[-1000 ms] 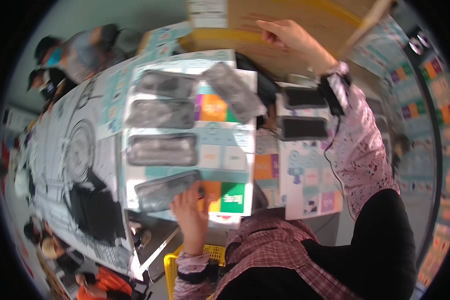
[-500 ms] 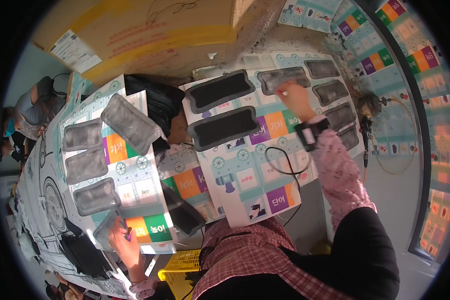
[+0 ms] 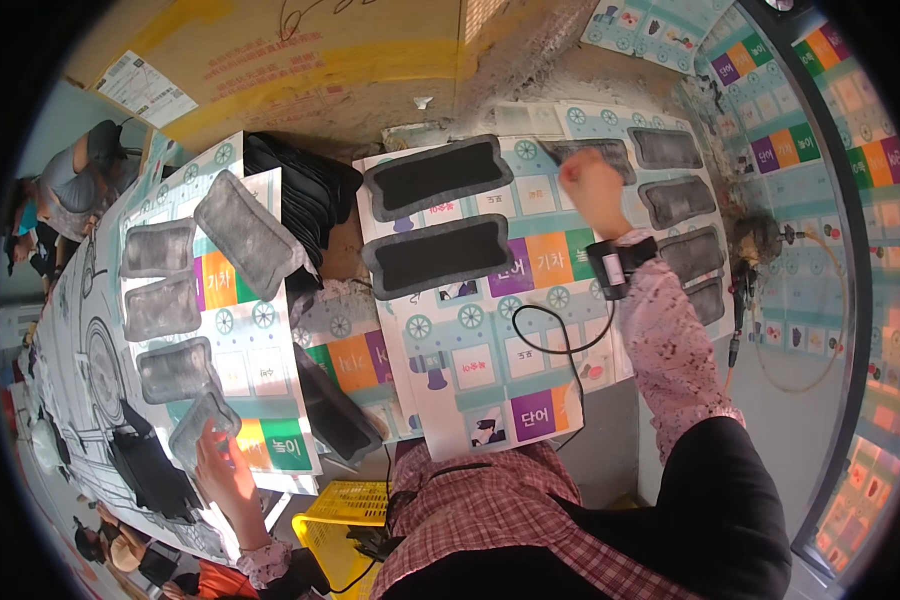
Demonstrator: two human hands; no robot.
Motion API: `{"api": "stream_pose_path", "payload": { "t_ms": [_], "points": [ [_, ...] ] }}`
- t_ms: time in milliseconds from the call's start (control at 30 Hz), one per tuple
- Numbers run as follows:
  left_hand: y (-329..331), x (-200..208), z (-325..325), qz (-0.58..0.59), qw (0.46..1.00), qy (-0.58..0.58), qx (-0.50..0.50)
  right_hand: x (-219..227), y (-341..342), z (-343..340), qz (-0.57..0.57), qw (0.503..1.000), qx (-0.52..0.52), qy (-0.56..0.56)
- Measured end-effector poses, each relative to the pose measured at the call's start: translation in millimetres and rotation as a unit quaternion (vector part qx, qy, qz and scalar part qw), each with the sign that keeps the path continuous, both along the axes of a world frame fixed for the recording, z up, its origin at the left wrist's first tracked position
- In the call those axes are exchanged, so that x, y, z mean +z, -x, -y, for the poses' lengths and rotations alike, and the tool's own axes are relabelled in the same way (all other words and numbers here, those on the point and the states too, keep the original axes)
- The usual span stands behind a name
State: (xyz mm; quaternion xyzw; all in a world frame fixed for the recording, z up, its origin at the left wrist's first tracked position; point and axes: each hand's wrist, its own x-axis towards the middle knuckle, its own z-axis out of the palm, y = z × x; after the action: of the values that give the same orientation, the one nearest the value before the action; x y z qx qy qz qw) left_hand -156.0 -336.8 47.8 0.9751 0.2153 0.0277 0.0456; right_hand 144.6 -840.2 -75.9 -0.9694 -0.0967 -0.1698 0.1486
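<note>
Head view: both hands out on grey felt pads

Head view: the left hand (image 3: 225,475) lies near left, fingers spread flat, touching the near end of a grey rounded felt pad (image 3: 202,425) on a pale printed sheet (image 3: 255,375). The right hand (image 3: 592,190) reaches far right, curled at the left end of a dark grey felt pad (image 3: 595,155); whether it pinches the pad cannot be told. A black wrist device (image 3: 620,265) sits on that arm. Two black-centred pads (image 3: 435,215) lie between
</note>
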Motion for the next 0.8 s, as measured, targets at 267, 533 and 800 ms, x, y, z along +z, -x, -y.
{"api": "stream_pose_path", "payload": {
  "t_ms": [267,533,800],
  "points": [
    [7,-34,38,0.044,0.873,0.485,-0.023,135,24,12,-0.002,0.996,0.056,-0.072],
    [-59,-32,96,0.098,0.479,0.87,-0.062,223,108,-206,-0.15,0.968,0.171,-0.103],
    [-54,-45,-15,0.092,0.146,0.983,0.057,122,218,-402,0.008,0.941,0.333,-0.064]
  ]
}}
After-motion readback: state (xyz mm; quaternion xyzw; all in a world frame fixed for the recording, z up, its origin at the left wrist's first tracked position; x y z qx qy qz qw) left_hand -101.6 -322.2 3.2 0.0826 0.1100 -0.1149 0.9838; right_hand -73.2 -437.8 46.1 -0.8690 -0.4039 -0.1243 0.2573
